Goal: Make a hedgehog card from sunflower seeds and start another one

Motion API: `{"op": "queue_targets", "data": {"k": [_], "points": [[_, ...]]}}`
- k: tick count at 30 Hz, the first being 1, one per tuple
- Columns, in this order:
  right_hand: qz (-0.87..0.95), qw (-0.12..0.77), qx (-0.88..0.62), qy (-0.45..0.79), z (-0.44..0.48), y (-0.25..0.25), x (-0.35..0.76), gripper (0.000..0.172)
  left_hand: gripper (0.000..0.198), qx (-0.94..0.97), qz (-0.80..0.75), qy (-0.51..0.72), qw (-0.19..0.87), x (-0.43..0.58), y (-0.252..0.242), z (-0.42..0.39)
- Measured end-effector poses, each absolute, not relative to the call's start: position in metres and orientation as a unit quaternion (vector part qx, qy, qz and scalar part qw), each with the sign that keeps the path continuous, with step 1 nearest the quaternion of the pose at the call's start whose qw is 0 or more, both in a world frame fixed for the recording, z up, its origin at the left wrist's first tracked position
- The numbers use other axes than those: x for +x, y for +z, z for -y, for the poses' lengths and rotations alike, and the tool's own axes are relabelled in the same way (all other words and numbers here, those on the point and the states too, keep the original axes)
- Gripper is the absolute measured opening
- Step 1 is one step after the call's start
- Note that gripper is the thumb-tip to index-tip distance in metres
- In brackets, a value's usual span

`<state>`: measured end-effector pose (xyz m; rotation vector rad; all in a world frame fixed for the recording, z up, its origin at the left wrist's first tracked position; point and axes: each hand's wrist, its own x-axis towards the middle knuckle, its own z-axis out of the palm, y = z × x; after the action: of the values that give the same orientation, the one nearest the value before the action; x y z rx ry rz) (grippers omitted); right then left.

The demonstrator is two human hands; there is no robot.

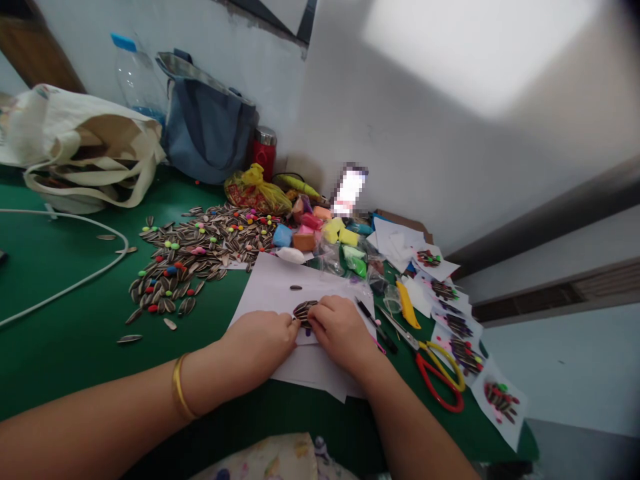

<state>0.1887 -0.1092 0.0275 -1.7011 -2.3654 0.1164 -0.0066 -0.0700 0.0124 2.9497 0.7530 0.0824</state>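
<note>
White paper sheets (270, 283) lie in front of me, with a small cluster of striped sunflower seeds (304, 311) on them. From the left, my left hand (260, 343) pinches the edge of the cluster, its fingers curled together. My right hand (345, 333) is closed too, its thumb and fingertips pressing on the cluster's right side. A purple bit shows just below the seeds. Beyond the cluster, one loose sunflower seed (296, 288) rests on the paper. What the fingertips hold exactly is partly hidden.
Left lies a heap of sunflower seeds (200, 243) with coloured pieces. Behind are clay packs (305, 241), a phone (350, 190), a blue bag (205, 127) and a white tote (95, 147). Right are scissors (440, 373), a yellow cutter (408, 305), a black pen (377, 325) and several seed-covered papers (500, 400).
</note>
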Motion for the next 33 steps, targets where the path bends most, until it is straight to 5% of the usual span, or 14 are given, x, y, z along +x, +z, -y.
{"op": "queue_targets", "data": {"k": [33], "points": [[0.814, 0.094, -0.573, 0.004, 0.106, 0.014, 0.191, 0.009, 0.019, 0.955, -0.276, 0.012, 0.102, -0.003, 0.026, 0.072]]}}
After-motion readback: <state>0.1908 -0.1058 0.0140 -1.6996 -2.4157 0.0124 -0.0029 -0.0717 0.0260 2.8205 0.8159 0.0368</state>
